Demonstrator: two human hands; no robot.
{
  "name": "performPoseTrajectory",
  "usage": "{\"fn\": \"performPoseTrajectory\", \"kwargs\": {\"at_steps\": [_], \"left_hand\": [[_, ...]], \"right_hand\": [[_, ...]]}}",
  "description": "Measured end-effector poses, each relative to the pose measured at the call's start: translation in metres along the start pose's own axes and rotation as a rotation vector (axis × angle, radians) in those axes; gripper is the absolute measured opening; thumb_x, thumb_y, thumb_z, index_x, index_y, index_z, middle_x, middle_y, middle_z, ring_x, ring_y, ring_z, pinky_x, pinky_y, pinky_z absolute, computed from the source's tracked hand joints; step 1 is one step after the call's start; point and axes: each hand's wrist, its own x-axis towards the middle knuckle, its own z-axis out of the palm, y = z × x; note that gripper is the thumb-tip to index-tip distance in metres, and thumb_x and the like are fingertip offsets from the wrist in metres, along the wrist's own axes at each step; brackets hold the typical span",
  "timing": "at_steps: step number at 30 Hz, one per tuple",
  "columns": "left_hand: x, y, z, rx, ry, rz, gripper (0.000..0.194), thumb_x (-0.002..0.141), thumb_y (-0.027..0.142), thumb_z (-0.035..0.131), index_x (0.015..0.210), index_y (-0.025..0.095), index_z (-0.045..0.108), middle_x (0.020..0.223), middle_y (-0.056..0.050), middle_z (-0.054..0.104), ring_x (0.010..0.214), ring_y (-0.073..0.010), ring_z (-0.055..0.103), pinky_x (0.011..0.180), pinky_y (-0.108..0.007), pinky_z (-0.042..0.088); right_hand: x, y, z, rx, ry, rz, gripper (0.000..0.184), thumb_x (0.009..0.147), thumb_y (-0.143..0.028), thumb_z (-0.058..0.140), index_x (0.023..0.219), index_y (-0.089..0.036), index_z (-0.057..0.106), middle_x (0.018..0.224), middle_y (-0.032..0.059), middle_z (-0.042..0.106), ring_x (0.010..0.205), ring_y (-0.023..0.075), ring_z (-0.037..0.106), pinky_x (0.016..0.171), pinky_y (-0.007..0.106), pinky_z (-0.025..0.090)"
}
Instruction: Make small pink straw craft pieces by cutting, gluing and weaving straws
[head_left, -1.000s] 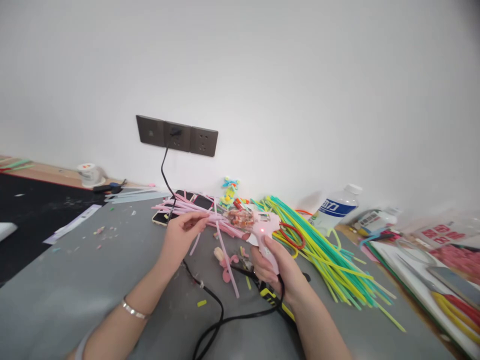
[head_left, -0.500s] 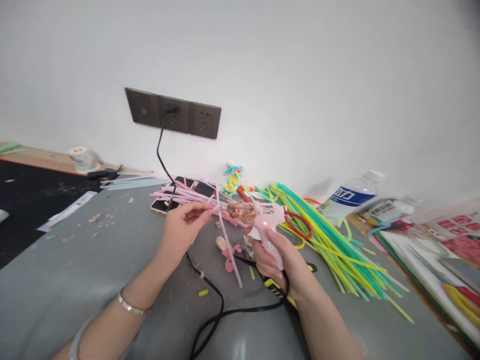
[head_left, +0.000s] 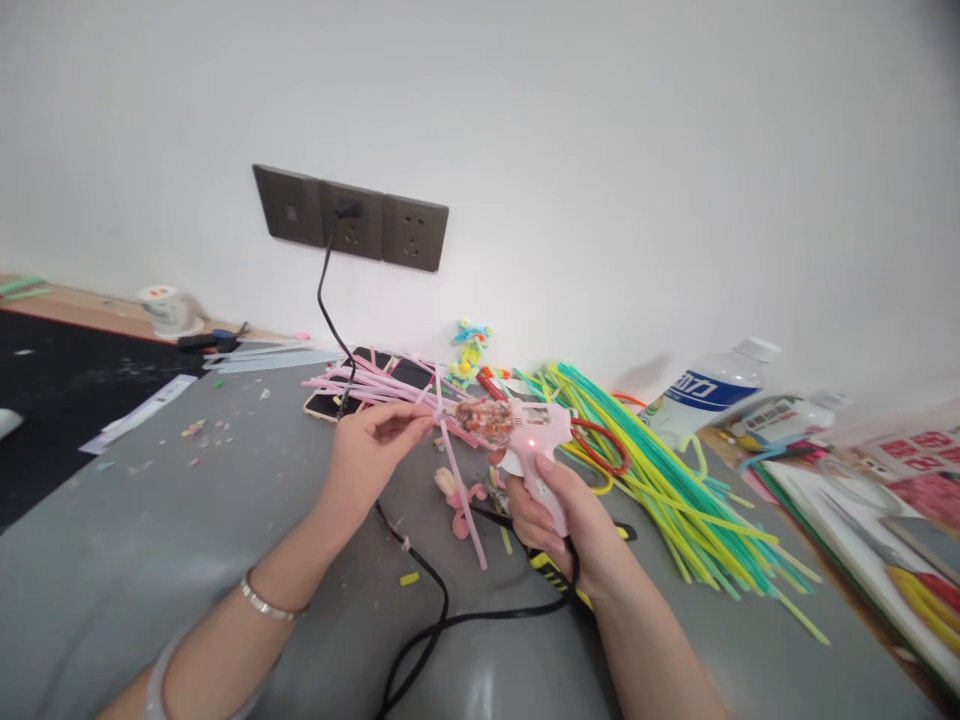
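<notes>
My right hand (head_left: 559, 520) is closed round the grip of a pink glue gun (head_left: 525, 430) with a small red light lit on its side. Its nozzle points left at a pink straw piece (head_left: 442, 425) that my left hand (head_left: 371, 455) pinches between thumb and fingers. A long pink straw (head_left: 461, 495) slants down from that spot toward the grey table (head_left: 150, 560). The gun's black cable (head_left: 442, 630) runs under my right wrist and loops across the table.
A heap of pink straws (head_left: 367, 385) lies over two phones (head_left: 375, 385) by the wall. Green and yellow straws (head_left: 660, 480) fan out to the right, beside a water bottle (head_left: 709, 390). A dark socket strip (head_left: 352, 215) with a plugged cable is on the wall. Papers and scissors lie far right.
The view shifted slightly downward and both hands, still joined at the straw and gun tip, sit a little higher and to the right. Grips are unchanged.
</notes>
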Motion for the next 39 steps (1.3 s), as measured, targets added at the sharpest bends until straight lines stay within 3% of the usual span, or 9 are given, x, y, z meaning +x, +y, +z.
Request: {"fn": "performPoseTrajectory", "kwargs": {"at_steps": [12,32,39], "left_hand": [[-0.0002,-0.0008,0.0000,0.030,0.014,0.023,0.010,0.073,0.025,0.074,0.076,0.017,0.078,0.076,-0.003,0.079,0.071,-0.0197,0.075,0.071,-0.027,0.064],[0.0000,-0.0025,-0.0005,0.033,0.020,0.014,0.011,0.073,0.027,0.076,0.078,0.018,0.078,0.076,-0.003,0.079,0.070,-0.0192,0.074,0.073,-0.028,0.062],[-0.0003,-0.0021,-0.0012,0.126,0.032,0.089,0.010,0.076,0.027,0.073,0.080,0.018,0.077,0.080,-0.003,0.079,0.076,-0.0199,0.074,0.075,-0.029,0.061]], "right_hand": [[-0.0012,-0.0004,0.0007,-0.069,0.045,0.011,0.038,0.088,-0.054,0.062,0.087,-0.016,0.058,0.049,-0.0104,0.038,0.035,0.0003,0.018,0.036,0.015,0.014],[-0.0022,-0.0032,0.0041,-0.119,0.080,0.008,0.042,0.085,-0.056,0.064,0.089,-0.015,0.058,0.048,-0.0110,0.036,0.035,0.0008,0.018,0.036,0.015,0.013],[-0.0037,-0.0030,0.0042,-0.214,0.114,-0.017,0.043,0.086,-0.057,0.063,0.091,-0.015,0.057,0.051,-0.0101,0.036,0.037,0.0015,0.019,0.037,0.017,0.012]]}}
